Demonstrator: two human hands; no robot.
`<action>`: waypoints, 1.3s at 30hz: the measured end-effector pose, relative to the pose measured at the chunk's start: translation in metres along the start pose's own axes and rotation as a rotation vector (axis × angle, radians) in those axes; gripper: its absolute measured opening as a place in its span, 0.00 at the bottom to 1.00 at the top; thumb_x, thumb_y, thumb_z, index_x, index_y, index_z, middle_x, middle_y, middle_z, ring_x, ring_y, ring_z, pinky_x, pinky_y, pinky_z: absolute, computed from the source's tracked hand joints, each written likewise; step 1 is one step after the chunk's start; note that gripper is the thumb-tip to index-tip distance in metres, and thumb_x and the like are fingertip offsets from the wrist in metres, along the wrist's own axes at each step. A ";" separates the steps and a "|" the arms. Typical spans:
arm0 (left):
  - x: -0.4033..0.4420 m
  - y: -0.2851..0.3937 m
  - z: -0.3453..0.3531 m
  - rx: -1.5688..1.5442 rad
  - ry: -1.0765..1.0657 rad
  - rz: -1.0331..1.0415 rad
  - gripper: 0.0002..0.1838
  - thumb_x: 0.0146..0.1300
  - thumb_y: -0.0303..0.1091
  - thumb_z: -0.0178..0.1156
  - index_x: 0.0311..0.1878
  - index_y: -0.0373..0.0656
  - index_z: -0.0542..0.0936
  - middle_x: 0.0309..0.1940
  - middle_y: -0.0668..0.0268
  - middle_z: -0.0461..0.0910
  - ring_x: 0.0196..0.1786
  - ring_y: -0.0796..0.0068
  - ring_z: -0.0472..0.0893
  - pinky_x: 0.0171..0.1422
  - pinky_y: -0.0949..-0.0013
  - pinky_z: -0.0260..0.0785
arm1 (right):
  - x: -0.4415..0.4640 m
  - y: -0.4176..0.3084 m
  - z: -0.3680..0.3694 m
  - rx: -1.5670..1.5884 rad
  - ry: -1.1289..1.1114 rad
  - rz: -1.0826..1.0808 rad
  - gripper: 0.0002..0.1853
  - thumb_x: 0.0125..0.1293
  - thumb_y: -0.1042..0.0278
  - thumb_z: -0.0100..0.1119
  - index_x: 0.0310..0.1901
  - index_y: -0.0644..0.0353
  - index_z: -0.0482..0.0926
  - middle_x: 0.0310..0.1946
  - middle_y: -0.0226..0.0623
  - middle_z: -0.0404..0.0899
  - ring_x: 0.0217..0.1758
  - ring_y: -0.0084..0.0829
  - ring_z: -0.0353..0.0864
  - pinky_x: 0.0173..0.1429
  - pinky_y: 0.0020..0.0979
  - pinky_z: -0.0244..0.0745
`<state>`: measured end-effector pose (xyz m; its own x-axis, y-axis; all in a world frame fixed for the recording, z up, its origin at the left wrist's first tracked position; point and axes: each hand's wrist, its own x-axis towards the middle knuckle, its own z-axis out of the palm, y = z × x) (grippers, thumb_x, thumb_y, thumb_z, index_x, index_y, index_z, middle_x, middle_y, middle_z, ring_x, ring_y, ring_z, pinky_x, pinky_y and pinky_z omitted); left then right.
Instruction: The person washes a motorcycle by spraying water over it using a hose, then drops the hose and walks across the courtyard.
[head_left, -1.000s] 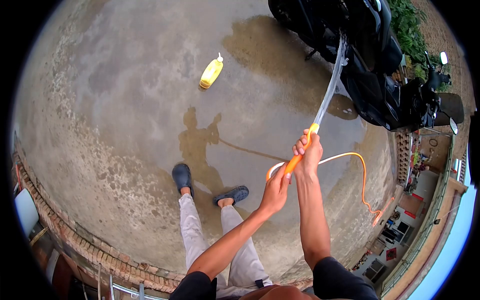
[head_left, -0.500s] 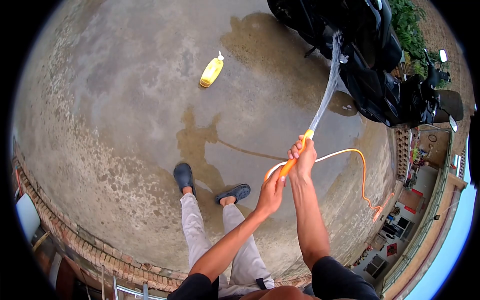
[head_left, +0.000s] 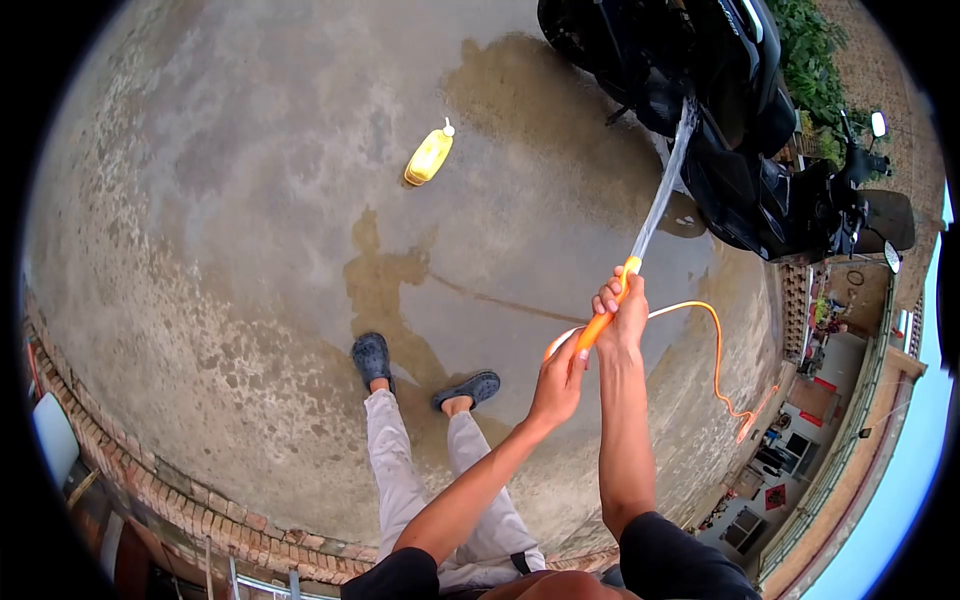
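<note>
Both right hand (head_left: 623,312) and, behind, left hand (head_left: 558,387) grip an orange hose (head_left: 596,328) — likely to steady water (head_left: 664,193) striking a scooter (head_left: 745,212).

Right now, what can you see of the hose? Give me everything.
The hose looks smooth and flexible, probably plastic or rubber, orange with whitish stretches. The right hand grips it just behind its outlet; the left hand holds it further back. The outlet points toward the black scooter and pours a stream of water. Behind the hands it loops, then trails in a curve toward the right; its far end is unclear.
</note>
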<state>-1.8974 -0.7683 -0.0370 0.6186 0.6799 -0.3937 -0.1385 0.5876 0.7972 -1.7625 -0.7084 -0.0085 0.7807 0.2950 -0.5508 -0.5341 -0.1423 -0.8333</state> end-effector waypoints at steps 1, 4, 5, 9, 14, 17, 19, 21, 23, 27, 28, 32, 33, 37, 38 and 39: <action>0.002 0.005 0.004 0.000 -0.001 0.001 0.21 0.78 0.34 0.47 0.70 0.39 0.69 0.34 0.62 0.75 0.34 0.72 0.73 0.44 0.67 0.69 | 0.003 -0.005 0.002 0.000 0.000 -0.001 0.11 0.75 0.63 0.42 0.44 0.61 0.71 0.24 0.25 0.64 0.17 0.17 0.58 0.23 0.24 0.58; 0.005 0.016 0.013 -0.008 0.022 -0.023 0.20 0.79 0.35 0.47 0.69 0.40 0.70 0.33 0.62 0.74 0.34 0.72 0.73 0.44 0.66 0.69 | 0.008 -0.017 0.006 0.011 -0.008 0.052 0.10 0.75 0.63 0.43 0.45 0.61 0.71 0.25 0.25 0.64 0.17 0.17 0.58 0.23 0.25 0.58; 0.004 0.017 0.015 -0.009 0.033 -0.032 0.20 0.79 0.36 0.47 0.69 0.40 0.70 0.32 0.63 0.74 0.33 0.72 0.73 0.43 0.66 0.69 | 0.011 -0.018 0.005 0.017 -0.005 0.048 0.10 0.75 0.63 0.43 0.45 0.61 0.71 0.25 0.25 0.64 0.17 0.17 0.58 0.23 0.25 0.58; 0.000 0.013 0.025 0.028 0.092 0.035 0.19 0.79 0.36 0.45 0.68 0.41 0.72 0.27 0.70 0.70 0.29 0.80 0.68 0.35 0.72 0.65 | 0.018 -0.013 -0.007 -0.004 0.006 0.159 0.10 0.73 0.63 0.45 0.43 0.61 0.72 0.23 0.26 0.64 0.16 0.17 0.58 0.21 0.25 0.57; -0.012 0.005 0.042 0.087 0.064 0.047 0.19 0.80 0.36 0.45 0.67 0.41 0.72 0.27 0.71 0.70 0.29 0.81 0.68 0.34 0.72 0.65 | 0.002 -0.022 -0.019 -0.026 0.005 0.111 0.12 0.76 0.62 0.44 0.43 0.62 0.72 0.23 0.28 0.65 0.17 0.19 0.59 0.21 0.26 0.58; -0.025 0.002 0.056 0.113 0.057 0.006 0.19 0.80 0.37 0.44 0.67 0.41 0.72 0.28 0.72 0.70 0.29 0.82 0.68 0.35 0.73 0.65 | -0.004 -0.034 -0.035 0.025 0.039 0.115 0.11 0.75 0.64 0.44 0.42 0.62 0.72 0.23 0.28 0.65 0.16 0.19 0.59 0.21 0.26 0.58; -0.036 0.007 0.068 0.115 0.045 -0.089 0.19 0.81 0.37 0.43 0.67 0.39 0.72 0.29 0.73 0.70 0.30 0.82 0.67 0.35 0.74 0.64 | -0.014 -0.038 -0.047 -0.058 -0.042 0.107 0.11 0.75 0.64 0.43 0.42 0.62 0.73 0.22 0.28 0.66 0.15 0.19 0.59 0.20 0.26 0.57; -0.050 -0.003 0.082 0.100 0.030 -0.093 0.20 0.81 0.38 0.43 0.68 0.40 0.71 0.29 0.72 0.71 0.30 0.82 0.68 0.35 0.74 0.64 | -0.025 -0.051 -0.063 -0.025 -0.049 0.129 0.10 0.75 0.63 0.45 0.42 0.61 0.72 0.22 0.26 0.65 0.15 0.18 0.58 0.20 0.24 0.57; -0.065 -0.004 0.102 0.084 0.018 -0.091 0.20 0.80 0.38 0.43 0.68 0.41 0.70 0.30 0.71 0.72 0.30 0.82 0.69 0.34 0.73 0.65 | -0.030 -0.060 -0.084 0.046 -0.015 0.154 0.11 0.75 0.64 0.45 0.40 0.62 0.74 0.21 0.28 0.67 0.14 0.19 0.59 0.20 0.25 0.58; -0.102 -0.001 0.147 0.124 0.011 -0.065 0.18 0.81 0.38 0.42 0.63 0.38 0.72 0.30 0.74 0.68 0.31 0.84 0.66 0.35 0.76 0.61 | -0.050 -0.088 -0.130 0.042 -0.067 0.203 0.11 0.75 0.64 0.45 0.40 0.63 0.74 0.21 0.28 0.67 0.14 0.19 0.59 0.19 0.25 0.58; -0.109 -0.003 0.157 0.111 0.000 -0.080 0.17 0.81 0.38 0.42 0.61 0.38 0.73 0.30 0.74 0.68 0.32 0.84 0.66 0.36 0.76 0.62 | -0.054 -0.094 -0.143 0.046 -0.078 0.196 0.11 0.75 0.64 0.45 0.41 0.63 0.74 0.21 0.28 0.67 0.14 0.19 0.60 0.19 0.24 0.58; -0.144 -0.019 0.205 0.102 -0.048 -0.020 0.17 0.81 0.37 0.42 0.63 0.38 0.72 0.31 0.73 0.69 0.33 0.83 0.67 0.39 0.75 0.64 | -0.075 -0.128 -0.192 0.072 -0.131 0.215 0.12 0.75 0.64 0.46 0.40 0.63 0.75 0.21 0.28 0.67 0.14 0.18 0.60 0.18 0.24 0.58; -0.150 -0.022 0.220 0.096 -0.030 -0.003 0.16 0.81 0.37 0.42 0.60 0.38 0.72 0.31 0.73 0.68 0.33 0.83 0.67 0.40 0.76 0.63 | -0.079 -0.137 -0.203 0.008 -0.166 0.211 0.12 0.75 0.64 0.46 0.40 0.63 0.75 0.21 0.28 0.68 0.13 0.18 0.61 0.18 0.24 0.58; -0.171 -0.026 0.260 0.081 -0.024 0.004 0.14 0.82 0.37 0.41 0.56 0.39 0.72 0.32 0.72 0.68 0.33 0.83 0.66 0.40 0.75 0.62 | -0.084 -0.157 -0.244 0.059 -0.126 0.185 0.12 0.74 0.63 0.46 0.39 0.64 0.75 0.21 0.28 0.68 0.13 0.18 0.59 0.17 0.25 0.57; -0.175 -0.020 0.272 0.099 -0.035 0.008 0.14 0.82 0.37 0.41 0.56 0.39 0.72 0.32 0.72 0.68 0.33 0.83 0.66 0.40 0.75 0.62 | -0.086 -0.164 -0.250 0.081 -0.125 0.181 0.12 0.74 0.63 0.46 0.39 0.64 0.75 0.21 0.28 0.68 0.13 0.18 0.59 0.17 0.25 0.57; -0.180 -0.015 0.284 0.135 -0.013 0.036 0.14 0.82 0.38 0.41 0.56 0.40 0.72 0.32 0.73 0.68 0.33 0.83 0.65 0.39 0.76 0.61 | -0.089 -0.169 -0.255 0.041 -0.156 0.178 0.12 0.74 0.64 0.46 0.39 0.64 0.75 0.21 0.28 0.68 0.13 0.18 0.60 0.17 0.24 0.57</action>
<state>-1.7868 -1.0244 0.1521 0.6252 0.6934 -0.3582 -0.0565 0.4980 0.8653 -1.6588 -0.9518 0.1695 0.6153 0.4116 -0.6724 -0.6742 -0.1673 -0.7194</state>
